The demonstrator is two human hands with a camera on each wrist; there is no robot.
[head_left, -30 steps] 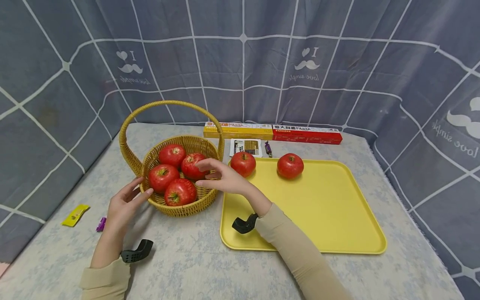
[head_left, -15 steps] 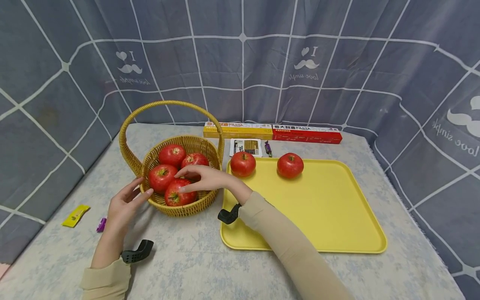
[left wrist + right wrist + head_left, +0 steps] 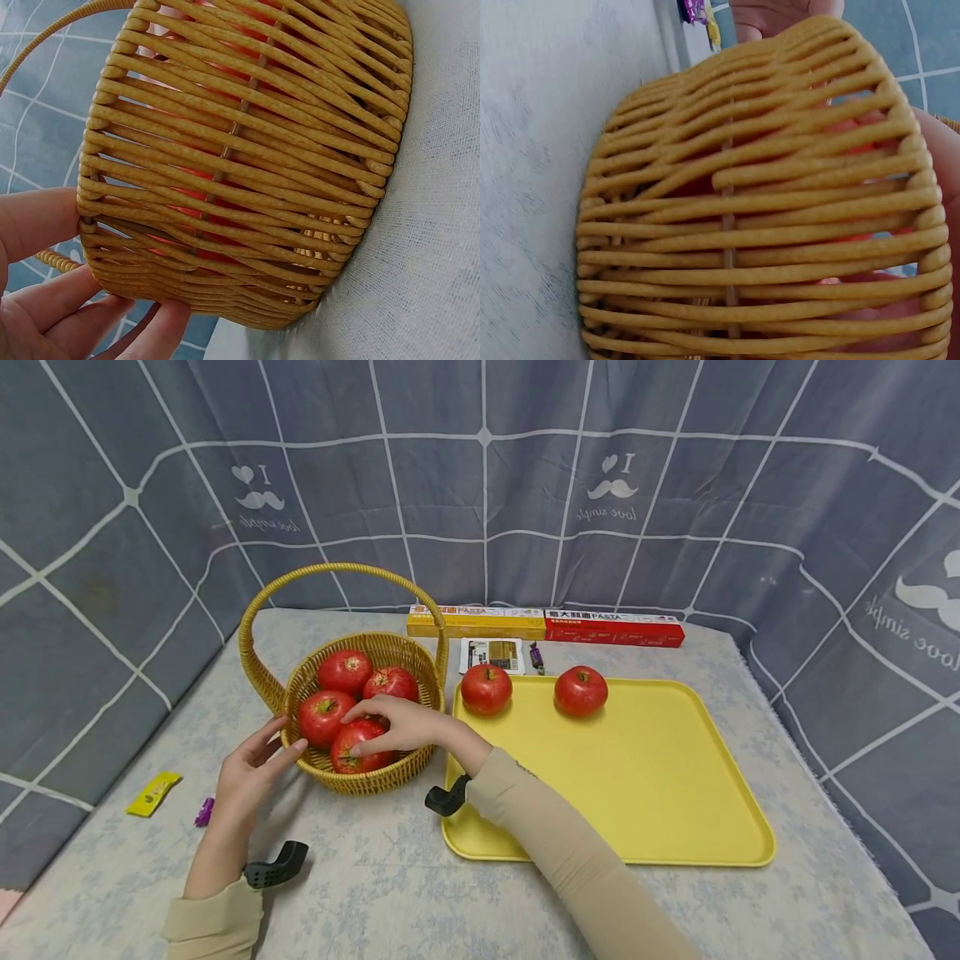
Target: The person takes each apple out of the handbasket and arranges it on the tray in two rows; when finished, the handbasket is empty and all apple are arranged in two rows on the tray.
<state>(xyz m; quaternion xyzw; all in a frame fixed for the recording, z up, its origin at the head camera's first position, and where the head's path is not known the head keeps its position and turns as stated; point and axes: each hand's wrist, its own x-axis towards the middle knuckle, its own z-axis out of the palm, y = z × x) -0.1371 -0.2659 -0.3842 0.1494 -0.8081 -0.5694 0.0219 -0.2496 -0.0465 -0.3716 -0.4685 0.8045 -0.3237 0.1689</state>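
Observation:
A yellow wicker basket [image 3: 401,772] with a tall arched handle [image 3: 341,568] stands at the left, several red apples inside. My left hand [image 3: 243,781] holds its left side, thumb at the rim and fingers against the outer weave, as the left wrist view shows with the basket wall [image 3: 247,150]. Over the basket's front, my right hand [image 3: 401,724] grips the nearest apple [image 3: 372,764], thumb on its near side and fingers across its far side. In the right wrist view the weave [image 3: 780,240] hides most of that hand and the apple.
Right of the basket lies a yellow tray [image 3: 600,793], with one apple [image 3: 487,688] at its far left corner and another apple [image 3: 581,691] along its far edge. Behind are pasta boxes [image 3: 476,625], [image 3: 613,630] and a flat packet [image 3: 491,655]. Small wrapped sweets [image 3: 153,793] lie at left.
My right hand has moved left and down from above the basket's right side onto the nearest apple and closed around it. The left hand stays at the basket.

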